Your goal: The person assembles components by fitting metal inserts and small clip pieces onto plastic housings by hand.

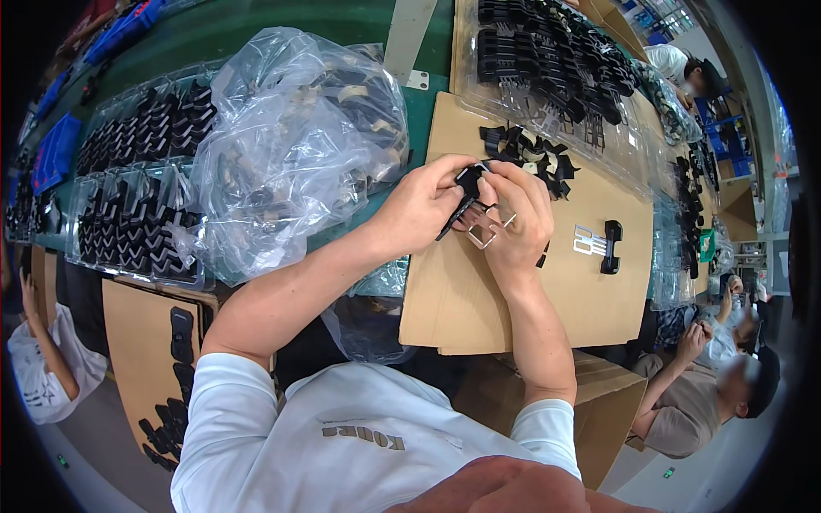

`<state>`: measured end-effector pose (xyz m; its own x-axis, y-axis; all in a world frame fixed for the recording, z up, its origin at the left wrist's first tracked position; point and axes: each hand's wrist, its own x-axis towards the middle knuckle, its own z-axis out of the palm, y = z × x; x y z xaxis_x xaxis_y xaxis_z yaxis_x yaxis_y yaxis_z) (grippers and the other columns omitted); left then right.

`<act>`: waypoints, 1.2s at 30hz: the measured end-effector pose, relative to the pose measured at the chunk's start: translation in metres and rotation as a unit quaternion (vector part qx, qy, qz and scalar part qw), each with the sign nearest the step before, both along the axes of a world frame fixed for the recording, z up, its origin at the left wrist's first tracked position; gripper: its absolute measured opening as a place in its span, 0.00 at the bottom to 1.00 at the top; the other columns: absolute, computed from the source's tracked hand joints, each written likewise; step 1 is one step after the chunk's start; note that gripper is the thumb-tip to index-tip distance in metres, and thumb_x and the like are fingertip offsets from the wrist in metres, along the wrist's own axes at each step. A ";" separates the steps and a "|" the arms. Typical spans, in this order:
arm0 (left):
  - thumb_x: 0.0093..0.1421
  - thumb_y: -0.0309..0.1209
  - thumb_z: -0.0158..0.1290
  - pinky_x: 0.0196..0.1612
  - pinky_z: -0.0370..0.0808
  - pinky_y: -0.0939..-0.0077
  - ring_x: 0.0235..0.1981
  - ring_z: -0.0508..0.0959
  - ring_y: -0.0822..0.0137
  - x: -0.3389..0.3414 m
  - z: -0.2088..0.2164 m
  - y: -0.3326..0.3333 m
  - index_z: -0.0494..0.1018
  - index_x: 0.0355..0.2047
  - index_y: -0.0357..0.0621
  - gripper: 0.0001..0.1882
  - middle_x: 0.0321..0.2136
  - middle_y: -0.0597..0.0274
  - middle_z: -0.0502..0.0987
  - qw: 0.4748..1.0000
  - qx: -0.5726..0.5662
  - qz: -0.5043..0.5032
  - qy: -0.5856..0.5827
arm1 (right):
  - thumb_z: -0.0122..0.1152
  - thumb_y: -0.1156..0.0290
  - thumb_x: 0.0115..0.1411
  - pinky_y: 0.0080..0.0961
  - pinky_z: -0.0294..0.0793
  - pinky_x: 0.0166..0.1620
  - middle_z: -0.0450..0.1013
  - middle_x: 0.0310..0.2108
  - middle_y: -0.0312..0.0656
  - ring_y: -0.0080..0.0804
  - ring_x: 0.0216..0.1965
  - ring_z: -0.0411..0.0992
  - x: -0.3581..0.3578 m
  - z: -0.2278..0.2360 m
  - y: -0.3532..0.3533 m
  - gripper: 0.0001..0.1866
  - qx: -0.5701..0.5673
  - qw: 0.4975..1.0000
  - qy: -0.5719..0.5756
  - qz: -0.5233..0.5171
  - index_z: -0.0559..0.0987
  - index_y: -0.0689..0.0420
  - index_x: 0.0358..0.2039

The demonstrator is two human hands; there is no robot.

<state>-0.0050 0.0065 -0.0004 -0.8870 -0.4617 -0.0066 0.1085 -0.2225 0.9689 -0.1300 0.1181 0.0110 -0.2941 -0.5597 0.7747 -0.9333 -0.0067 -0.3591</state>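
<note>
Over the cardboard sheet, both my hands hold one black plastic part close together. My left hand is closed, pinching its left side between thumb and fingers. From the other side, my right hand closes on the upper end of the part, fingertips touching it. A thin silver metal bracket sticks out below the part, beside my right palm. How bracket and part join is hidden by my fingers. To the right lies a similar black part with a flat slotted metal bracket attached.
Small curved black pieces lie loose beyond my hands. Behind them stands a clear tray of black parts with metal prongs. At left are a bulging clear plastic bag and trays of black parts. Other people sit at both sides.
</note>
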 end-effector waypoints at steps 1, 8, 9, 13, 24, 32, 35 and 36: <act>0.68 0.15 0.43 0.35 0.74 0.84 0.30 0.77 0.75 0.000 0.001 0.000 0.66 0.64 0.33 0.24 0.33 0.59 0.81 1.000 -0.007 0.000 -0.004 | 0.71 0.79 0.52 0.30 0.78 0.44 0.82 0.41 0.40 0.36 0.38 0.77 0.000 0.000 0.000 0.09 0.001 1.000 0.001 0.000 0.86 0.60 0.36; 0.67 0.15 0.43 0.34 0.74 0.85 0.30 0.77 0.76 0.002 0.006 0.000 0.67 0.64 0.33 0.24 0.33 0.60 0.81 1.000 -0.006 0.002 -0.005 | 0.71 0.79 0.51 0.31 0.78 0.44 0.81 0.42 0.40 0.37 0.38 0.77 0.000 0.000 0.000 0.10 0.008 1.000 0.014 0.002 0.86 0.60 0.36; 0.67 0.15 0.43 0.34 0.74 0.85 0.30 0.77 0.76 0.002 0.006 0.000 0.67 0.64 0.33 0.24 0.33 0.60 0.81 1.000 -0.006 0.002 -0.005 | 0.71 0.79 0.51 0.31 0.78 0.44 0.81 0.42 0.40 0.37 0.38 0.77 0.000 0.000 0.000 0.10 0.008 1.000 0.014 0.002 0.86 0.60 0.36; 0.67 0.15 0.44 0.33 0.73 0.85 0.30 0.77 0.77 0.002 0.005 -0.001 0.67 0.64 0.33 0.24 0.33 0.60 0.80 1.000 -0.021 0.002 -0.013 | 0.70 0.80 0.52 0.31 0.78 0.44 0.81 0.44 0.42 0.38 0.40 0.77 0.000 0.001 0.001 0.10 0.021 0.999 0.036 -0.003 0.85 0.60 0.37; 0.67 0.15 0.44 0.34 0.75 0.84 0.31 0.77 0.75 0.001 0.005 0.001 0.67 0.63 0.33 0.24 0.35 0.58 0.81 1.000 0.025 0.008 -0.005 | 0.64 0.84 0.45 0.33 0.78 0.45 0.78 0.51 0.45 0.42 0.43 0.77 0.002 0.000 0.004 0.20 0.060 0.996 0.064 -0.004 0.84 0.59 0.42; 0.69 0.17 0.46 0.36 0.76 0.84 0.33 0.78 0.74 0.002 0.006 0.000 0.66 0.63 0.32 0.22 0.37 0.56 0.82 0.999 0.052 0.013 -0.005 | 0.63 0.83 0.43 0.34 0.78 0.46 0.77 0.53 0.47 0.44 0.45 0.77 0.008 0.001 0.004 0.23 0.074 0.991 0.109 -0.007 0.83 0.59 0.44; 0.69 0.17 0.46 0.36 0.76 0.84 0.33 0.78 0.74 0.001 0.004 0.000 0.67 0.62 0.32 0.21 0.37 0.56 0.82 0.998 0.057 0.017 -0.003 | 0.64 0.82 0.43 0.34 0.77 0.45 0.77 0.53 0.47 0.44 0.45 0.77 0.009 0.002 0.004 0.23 0.079 0.989 0.124 -0.013 0.83 0.59 0.45; 0.69 0.17 0.46 0.36 0.76 0.84 0.33 0.79 0.74 0.000 0.003 0.001 0.67 0.61 0.32 0.20 0.37 0.55 0.82 0.998 0.056 0.021 -0.003 | 0.64 0.82 0.43 0.34 0.77 0.45 0.77 0.53 0.47 0.44 0.45 0.77 0.009 0.002 0.004 0.23 0.083 0.988 0.131 -0.017 0.83 0.59 0.45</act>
<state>-0.0049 0.0073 0.0031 -0.8662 -0.4953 -0.0662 0.1144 -0.3255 0.9386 -0.1210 0.1224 0.0125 -0.1173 -0.6780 0.7256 -0.9929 0.0658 -0.0990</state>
